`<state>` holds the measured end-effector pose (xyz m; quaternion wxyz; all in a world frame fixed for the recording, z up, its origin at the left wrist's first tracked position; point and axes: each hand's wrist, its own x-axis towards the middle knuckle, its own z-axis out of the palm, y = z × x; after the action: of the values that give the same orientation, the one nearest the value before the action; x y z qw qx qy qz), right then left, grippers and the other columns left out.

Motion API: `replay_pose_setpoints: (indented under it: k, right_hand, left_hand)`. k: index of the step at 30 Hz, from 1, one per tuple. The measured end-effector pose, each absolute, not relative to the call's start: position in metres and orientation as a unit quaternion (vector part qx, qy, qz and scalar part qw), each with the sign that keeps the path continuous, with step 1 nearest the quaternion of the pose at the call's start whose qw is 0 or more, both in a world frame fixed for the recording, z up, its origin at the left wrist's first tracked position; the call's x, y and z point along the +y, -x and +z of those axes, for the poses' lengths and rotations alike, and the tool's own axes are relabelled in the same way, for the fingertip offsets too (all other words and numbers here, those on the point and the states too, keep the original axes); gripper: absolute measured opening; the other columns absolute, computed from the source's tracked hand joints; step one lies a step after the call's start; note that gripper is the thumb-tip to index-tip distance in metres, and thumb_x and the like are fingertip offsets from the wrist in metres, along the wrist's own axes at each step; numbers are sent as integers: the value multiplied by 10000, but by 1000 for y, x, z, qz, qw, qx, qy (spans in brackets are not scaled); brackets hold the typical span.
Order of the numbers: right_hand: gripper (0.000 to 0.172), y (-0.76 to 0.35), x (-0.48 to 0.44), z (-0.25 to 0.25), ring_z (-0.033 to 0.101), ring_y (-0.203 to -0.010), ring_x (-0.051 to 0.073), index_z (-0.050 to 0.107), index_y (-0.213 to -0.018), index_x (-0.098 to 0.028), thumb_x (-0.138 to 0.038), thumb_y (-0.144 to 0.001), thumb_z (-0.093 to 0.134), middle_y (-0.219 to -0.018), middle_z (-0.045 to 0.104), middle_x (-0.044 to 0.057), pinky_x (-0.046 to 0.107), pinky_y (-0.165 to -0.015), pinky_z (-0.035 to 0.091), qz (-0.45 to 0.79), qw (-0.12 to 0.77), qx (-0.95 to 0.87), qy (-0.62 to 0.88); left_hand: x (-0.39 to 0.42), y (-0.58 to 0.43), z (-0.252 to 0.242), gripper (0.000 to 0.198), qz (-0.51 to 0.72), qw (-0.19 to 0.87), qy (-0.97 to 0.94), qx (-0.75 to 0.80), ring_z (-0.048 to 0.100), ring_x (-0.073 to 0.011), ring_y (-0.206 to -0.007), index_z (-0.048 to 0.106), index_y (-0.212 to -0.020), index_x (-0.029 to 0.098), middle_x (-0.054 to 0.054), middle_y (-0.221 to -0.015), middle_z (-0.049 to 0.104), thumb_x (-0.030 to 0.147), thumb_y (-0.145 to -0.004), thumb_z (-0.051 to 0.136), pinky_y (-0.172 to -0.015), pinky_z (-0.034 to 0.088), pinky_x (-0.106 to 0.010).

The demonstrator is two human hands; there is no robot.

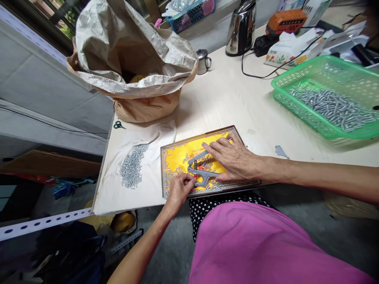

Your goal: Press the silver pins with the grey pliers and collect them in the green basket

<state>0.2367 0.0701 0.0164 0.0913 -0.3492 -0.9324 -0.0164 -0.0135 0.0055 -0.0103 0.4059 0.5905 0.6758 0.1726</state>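
A shallow yellow tray (pixel 180 157) with a metal rim lies at the table's near edge, strewn with small metal pins. A grey plastic jig (pixel 203 173) rests on it. My right hand (pixel 233 159) lies flat on the tray, fingers stretched out over the jig. My left hand (pixel 180 189) pinches something small at the jig's left end; what it holds is too small to name. A heap of loose metal pins (pixel 132 165) lies on a white cloth (pixel 142 157) left of the tray.
A green plastic basket (pixel 325 67) full of pins stands at the right. A big paper sack (pixel 133 59) sits at the back left, with small green scissors (pixel 119 125) beside it. A steel kettle (pixel 241 27), a small metal cup (pixel 203 61) and a tissue box (pixel 286 51) stand behind.
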Motion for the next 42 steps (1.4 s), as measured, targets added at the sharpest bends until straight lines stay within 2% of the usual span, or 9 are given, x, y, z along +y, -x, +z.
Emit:
replay_pose_setpoints:
  k: [5, 12, 16, 22, 27, 30, 34, 39, 42]
  right_hand:
    - [807, -235, 65, 12, 463, -1043, 317, 348, -1420, -42, -584, -844, 507, -1176, 575, 187, 479, -892, 340, -18, 101, -926, 363]
    - [868, -240, 56, 1, 459, -1102, 341, 294, -1455, -24, -491, -790, 600, -1289, 539, 219, 520, -936, 301, -9, 98, -931, 352]
    - [643, -237, 53, -8, 510, -1025, 304, 330, -1422, -8, -288, -865, 488, -1216, 591, 215, 445, -846, 343, -14, 109, -928, 356]
    - [522, -227, 57, -12, 511, -1073, 290, 296, -1454, -40, -175, -951, 328, -1258, 587, 194, 438, -874, 350, -44, 161, -938, 304]
    - [557, -223, 59, -10, 517, -1011, 300, 392, -1385, 2, -347, -954, 445, -1152, 611, 201, 425, -858, 353, -71, 131, -923, 355]
    - [300, -223, 64, -8, 523, -862, 242, 547, -1182, -67, -192, -963, 384, -975, 639, 134, 382, -786, 335, -91, 96, -928, 349]
    - [287, -227, 73, -6, 495, -752, 188, 572, -930, -149, -32, -932, 311, -821, 618, 63, 346, -740, 294, -82, 67, -951, 292]
    - [190, -231, 80, -1, 481, -785, 198, 564, -981, -146, -181, -984, 377, -851, 617, 66, 341, -743, 278, -61, 97, -944, 309]
    - [388, -240, 84, 8, 475, -844, 224, 559, -1054, -136, -497, -967, 448, -929, 610, 93, 353, -764, 287, -41, 149, -936, 315]
  left_hand:
    - [5, 11, -9, 215, 170, 397, -595, 678, 652, -172, -580, 667, -715, 151, -27, -625, 665, 334, -808, 603, -533, 446, -235]
    - [1, 11, -9, 190, 168, 381, -598, 685, 649, -158, -591, 672, -732, 147, -28, -685, 663, 292, -842, 617, -570, 482, -244]
    - [-10, 1, 0, 157, 207, 192, -695, 661, 666, -216, -861, 677, -972, 152, -95, -950, 664, 270, -887, 618, -765, 555, -343]
    - [4, -29, 15, 712, 145, -16, -832, 536, 439, -355, -1332, 355, -1440, 143, -197, -1384, 511, 235, -827, 705, -1091, 409, -547]
    - [30, -35, 13, 630, 88, 3, -842, 532, 561, -321, -1176, 373, -1402, 124, -188, -1273, 582, 203, -840, 647, -1014, 468, -501]
    - [35, -34, 14, 512, 64, 11, -843, 535, 579, -308, -1127, 452, -1333, 123, -185, -1230, 614, 214, -861, 628, -973, 486, -468]
    - [40, -35, 19, 256, 24, 33, -840, 540, 611, -280, -996, 573, -1151, 151, -148, -1057, 684, 255, -917, 568, -869, 520, -407]
    - [43, -41, 21, 328, 39, 40, -834, 549, 619, -288, -1013, 555, -1202, 139, -161, -1092, 680, 278, -908, 598, -858, 535, -417]
    - [40, -40, 18, 519, 100, 22, -852, 514, 567, -316, -1205, 459, -1357, 138, -201, -1311, 588, 273, -889, 639, -990, 498, -482]
